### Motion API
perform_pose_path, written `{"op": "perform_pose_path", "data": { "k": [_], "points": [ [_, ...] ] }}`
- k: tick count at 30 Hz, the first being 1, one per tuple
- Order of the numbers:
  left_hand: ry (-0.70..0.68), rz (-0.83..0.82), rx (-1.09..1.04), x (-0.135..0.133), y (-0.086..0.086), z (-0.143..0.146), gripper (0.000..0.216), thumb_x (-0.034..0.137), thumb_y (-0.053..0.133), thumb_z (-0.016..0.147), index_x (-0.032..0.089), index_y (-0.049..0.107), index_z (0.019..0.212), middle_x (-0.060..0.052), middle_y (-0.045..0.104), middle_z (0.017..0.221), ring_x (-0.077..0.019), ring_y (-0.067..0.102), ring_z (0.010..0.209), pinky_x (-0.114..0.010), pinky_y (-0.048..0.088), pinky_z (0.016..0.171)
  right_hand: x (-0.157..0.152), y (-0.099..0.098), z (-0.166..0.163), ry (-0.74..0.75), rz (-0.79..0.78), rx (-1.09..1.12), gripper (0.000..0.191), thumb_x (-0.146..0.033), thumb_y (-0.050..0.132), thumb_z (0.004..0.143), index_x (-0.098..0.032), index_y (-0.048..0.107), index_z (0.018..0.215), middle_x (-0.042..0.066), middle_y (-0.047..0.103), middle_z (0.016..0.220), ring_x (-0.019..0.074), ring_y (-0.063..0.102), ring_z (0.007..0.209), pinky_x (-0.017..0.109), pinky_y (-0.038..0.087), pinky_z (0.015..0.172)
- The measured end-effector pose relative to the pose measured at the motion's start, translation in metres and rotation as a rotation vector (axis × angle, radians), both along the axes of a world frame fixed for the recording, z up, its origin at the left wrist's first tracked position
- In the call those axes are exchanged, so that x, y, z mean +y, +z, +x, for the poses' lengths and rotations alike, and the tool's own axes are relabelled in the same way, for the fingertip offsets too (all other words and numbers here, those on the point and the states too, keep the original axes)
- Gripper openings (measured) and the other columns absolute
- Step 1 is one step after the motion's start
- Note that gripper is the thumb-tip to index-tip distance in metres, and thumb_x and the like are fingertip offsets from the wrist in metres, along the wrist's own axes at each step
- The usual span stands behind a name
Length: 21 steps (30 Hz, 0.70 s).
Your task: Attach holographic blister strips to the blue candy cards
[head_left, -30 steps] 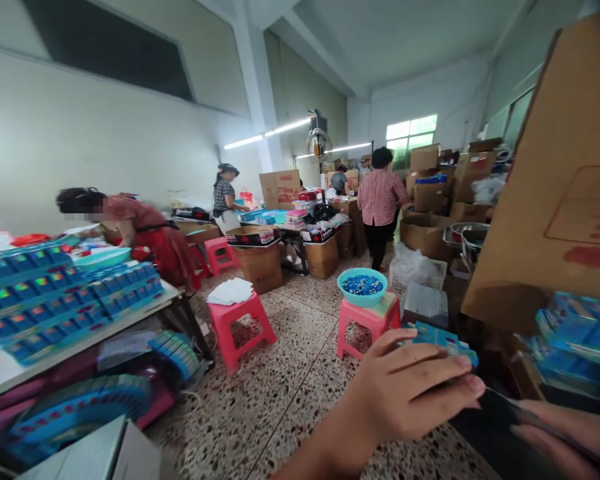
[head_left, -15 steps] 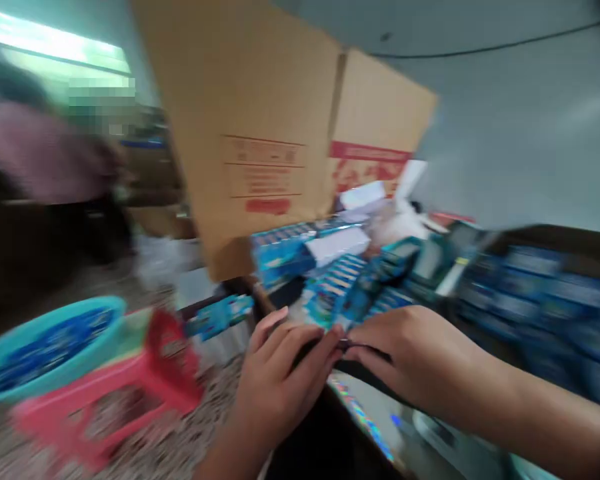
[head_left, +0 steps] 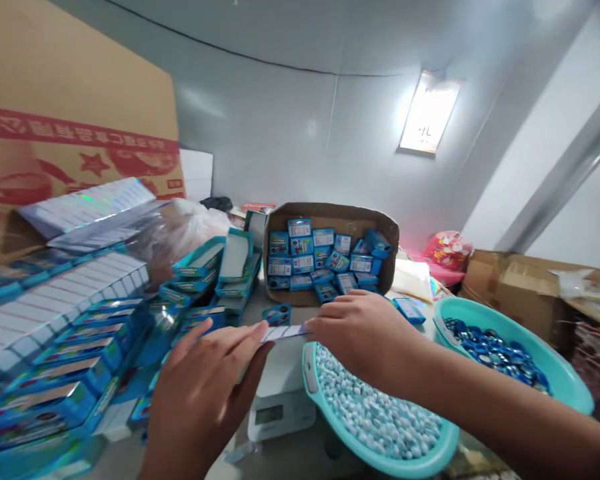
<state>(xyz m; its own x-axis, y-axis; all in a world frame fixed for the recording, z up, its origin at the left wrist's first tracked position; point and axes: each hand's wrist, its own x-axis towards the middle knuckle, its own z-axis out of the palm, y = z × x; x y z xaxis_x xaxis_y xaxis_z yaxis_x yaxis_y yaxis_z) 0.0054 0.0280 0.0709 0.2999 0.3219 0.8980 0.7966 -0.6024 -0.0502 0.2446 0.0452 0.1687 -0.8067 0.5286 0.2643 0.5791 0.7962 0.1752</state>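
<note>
I hold a narrow white strip (head_left: 284, 332), smooth and paper-like; the open brown cardboard box (head_left: 347, 220) looks matt, the small blue printed-card boxes (head_left: 303, 265) glossy, the whitish translucent plastic bag (head_left: 193, 223) crinkled.

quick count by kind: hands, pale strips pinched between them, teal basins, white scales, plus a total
Hands: 2
Pale strip between them: 1
Teal basins: 2
White scale: 1
Total: 6

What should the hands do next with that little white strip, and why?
Maybe gently lower the strip, keeping it level: the left hand and right hand hold its opposite ends, and the scale shows just below it in the view.
</note>
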Motion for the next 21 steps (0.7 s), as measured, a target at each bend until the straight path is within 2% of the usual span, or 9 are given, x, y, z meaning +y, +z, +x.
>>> {"op": "perform_pose_path", "data": {
  "k": [3,5,8,14,17,21],
  "points": [
    [-0.047,-0.099,-0.098,0.003,0.003,-0.010,0.016,0.028,0.059,0.097,0.021,0.067,0.109,-0.003,0.071,0.103,-0.0187,0.065,0.097,-0.037,0.040,0.105,0.003,0.001,0.015,0.011,0.275,0.113,0.015,-0.017,0.053,0.100,-0.018,0.067,0.102,0.001,0.070,0.091,0.0189,0.060,0.081,0.035,0.036,0.073],
    [-0.122,-0.246,-0.138,0.003,0.006,-0.015,0.015,0.032,0.057,0.098,0.027,0.068,0.107,0.000,0.071,0.106,-0.0162,0.065,0.100,-0.030,0.046,0.097,0.009,-0.002,0.018,0.046,0.363,0.197,0.017,-0.017,0.051,0.102,-0.018,0.068,0.102,0.002,0.071,0.096,0.0195,0.061,0.088,0.035,0.038,0.079],
    [-0.213,-0.433,-0.163,0.004,0.008,-0.021,0.015,0.036,0.062,0.096,0.032,0.070,0.107,0.003,0.070,0.109,-0.0143,0.065,0.101,-0.024,0.051,0.087,0.021,-0.013,0.015,0.090,0.355,0.268,0.018,-0.014,0.050,0.102,-0.017,0.068,0.104,0.002,0.071,0.098,0.0189,0.061,0.090,0.034,0.039,0.082],
    [-0.277,-0.682,-0.334,0.011,0.006,-0.036,0.018,0.039,0.068,0.091,0.033,0.073,0.106,0.001,0.071,0.113,-0.0158,0.067,0.104,-0.024,0.055,0.086,0.039,-0.035,-0.005,0.138,0.303,0.324,0.018,-0.015,0.049,0.103,-0.016,0.067,0.105,0.002,0.071,0.098,0.0172,0.061,0.087,0.034,0.040,0.077],
    [-0.265,-0.792,-0.467,0.010,0.005,-0.042,0.013,0.036,0.066,0.089,0.031,0.075,0.098,0.000,0.071,0.111,-0.0171,0.067,0.105,-0.026,0.055,0.089,0.044,-0.038,-0.015,0.188,0.307,0.320,0.018,-0.014,0.050,0.103,-0.014,0.067,0.106,0.003,0.071,0.100,0.0181,0.060,0.088,0.035,0.041,0.078],
    [-0.221,-0.915,-0.603,0.006,-0.002,-0.050,0.021,0.032,0.068,0.083,0.028,0.073,0.102,-0.003,0.068,0.113,-0.0205,0.065,0.106,-0.031,0.054,0.092,0.046,-0.034,-0.031,0.272,0.327,0.243,0.022,-0.014,0.046,0.104,-0.011,0.068,0.106,0.006,0.072,0.099,0.0209,0.061,0.091,0.037,0.042,0.079]
  ]
}}
